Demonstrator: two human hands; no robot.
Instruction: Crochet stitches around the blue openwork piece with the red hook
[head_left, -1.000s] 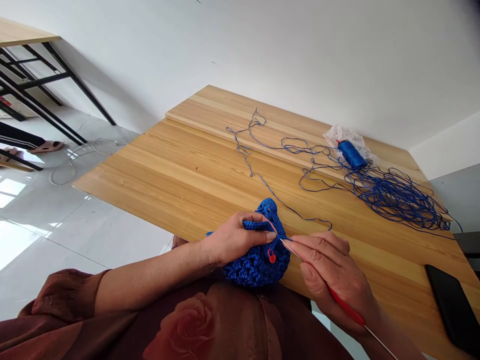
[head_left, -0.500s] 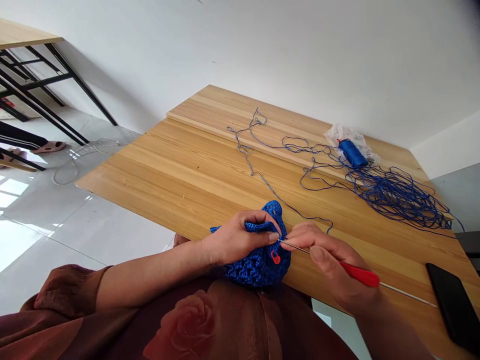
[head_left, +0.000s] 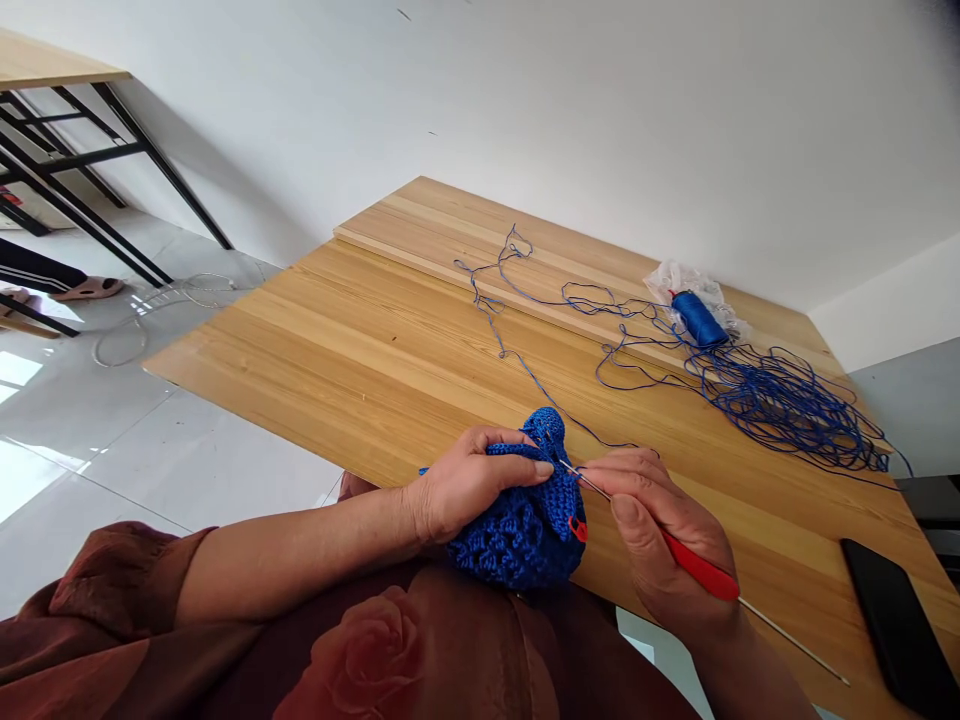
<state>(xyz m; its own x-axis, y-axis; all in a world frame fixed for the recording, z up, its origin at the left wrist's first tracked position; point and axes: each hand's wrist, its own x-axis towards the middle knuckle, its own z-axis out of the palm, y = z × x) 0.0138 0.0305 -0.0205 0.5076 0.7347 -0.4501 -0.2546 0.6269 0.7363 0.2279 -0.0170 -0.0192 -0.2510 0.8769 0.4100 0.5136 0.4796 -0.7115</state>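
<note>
We pinch blue crochet piece [head_left: 525, 550] firmly in left hand [head_left: 472, 485]; right hand [head_left: 660, 530] grips red crochet hook [head_left: 697, 565] pencil-style, tip at stitch edge; red marker [head_left: 577, 528] at 3 o'clock.

Crochet hook [head_left: 697, 565]: glossy red plastic grip, thin smooth metal shaft w/ a dull shine. Crocheted piece [head_left: 517, 545]: blue thread, rough & knobbly, mostly matt. Stitch marker [head_left: 577, 529]: small, shiny red plastic. Thread spool [head_left: 700, 320]: tight-wound blue thread, faint sheen, sitting on a crinkly clear plastic bag [head_left: 690, 280]. Loose thread [head_left: 780, 400]: same blue, thin & smooth. Surface [head_left: 300, 360]: pale wood, visible grain, smooth satin finish. Phone [head_left: 900, 630]: glossy blk face. Floor tiles [head_left: 150, 440]: white, polished, high gloss. Wall [head_left: 525, 130]: smooth matt white. Table frame [head_left: 75, 170]: blk metal, wood top. Sleeve [head_left: 112, 580]: brown cloth, soft sheen.
</note>
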